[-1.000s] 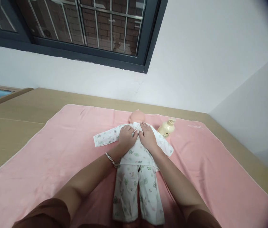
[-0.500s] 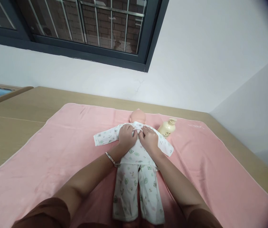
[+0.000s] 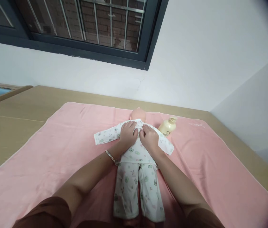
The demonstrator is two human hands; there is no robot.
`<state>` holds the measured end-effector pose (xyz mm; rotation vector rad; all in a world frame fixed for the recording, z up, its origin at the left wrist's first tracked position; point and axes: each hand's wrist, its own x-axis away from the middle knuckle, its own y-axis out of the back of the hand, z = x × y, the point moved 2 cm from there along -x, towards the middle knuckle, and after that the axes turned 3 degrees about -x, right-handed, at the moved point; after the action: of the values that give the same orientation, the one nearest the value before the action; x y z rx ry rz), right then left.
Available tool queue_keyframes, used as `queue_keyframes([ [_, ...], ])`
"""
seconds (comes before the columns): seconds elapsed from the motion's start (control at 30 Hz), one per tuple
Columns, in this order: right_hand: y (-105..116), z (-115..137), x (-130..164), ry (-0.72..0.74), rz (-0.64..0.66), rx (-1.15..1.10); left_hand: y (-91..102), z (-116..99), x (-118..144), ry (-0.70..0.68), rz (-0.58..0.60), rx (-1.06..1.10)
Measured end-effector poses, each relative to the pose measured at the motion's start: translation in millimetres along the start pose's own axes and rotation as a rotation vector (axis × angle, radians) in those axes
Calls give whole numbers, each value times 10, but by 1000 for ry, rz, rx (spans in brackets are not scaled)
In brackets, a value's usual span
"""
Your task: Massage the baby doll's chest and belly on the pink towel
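While the doll (image 3: 137,148) lay on its back in the middle of the pink towel (image 3: 53,152), its head toward the far wall and its legs toward the person, both hands rested on its chest just below the neck. The left hand (image 3: 127,134) lay palm-down on the printed top (image 3: 134,148), fingers bent and gathered at the collar; whether they actually pinched the cloth I could not tell. The right hand (image 3: 150,137) sat just beside it, touching it at the fingertips, its fingers likewise curled into the fabric at the neckline. A thin bangle (image 3: 110,156) circled the left wrist. The doll's left-lying sleeve (image 3: 106,136) stretched flat across the towel, and the matching trousers (image 3: 137,190) ran down toward the near edge. Just right of the doll's head, a cream pump bottle (image 3: 167,126) lay tilted on the towel, near the right hand but apart from it. The towel covered a tan tabletop (image 3: 12,126), beneath a dark-framed window (image 3: 88,31).
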<state>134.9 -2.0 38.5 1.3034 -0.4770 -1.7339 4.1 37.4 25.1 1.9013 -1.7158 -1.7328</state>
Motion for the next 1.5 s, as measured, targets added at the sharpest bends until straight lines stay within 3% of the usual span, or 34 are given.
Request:
queue_keyframes([
  [0.2,19,10,-56,-27,125,-25,-6,-1,-1,9,-22,10],
  [0.67,-43,-89,-99,-48,247,-52,37,-28,15,3,-116,47],
  [0.9,-10,-54,-48,23,154,-14,66,-50,16,30,-89,-1],
  [1.2,-17,-37,3,65,5,28,7,-7,-12,41,40,-38],
  [1.5,-17,-24,32,75,-27,55,14,-1,-23,20,16,-25],
])
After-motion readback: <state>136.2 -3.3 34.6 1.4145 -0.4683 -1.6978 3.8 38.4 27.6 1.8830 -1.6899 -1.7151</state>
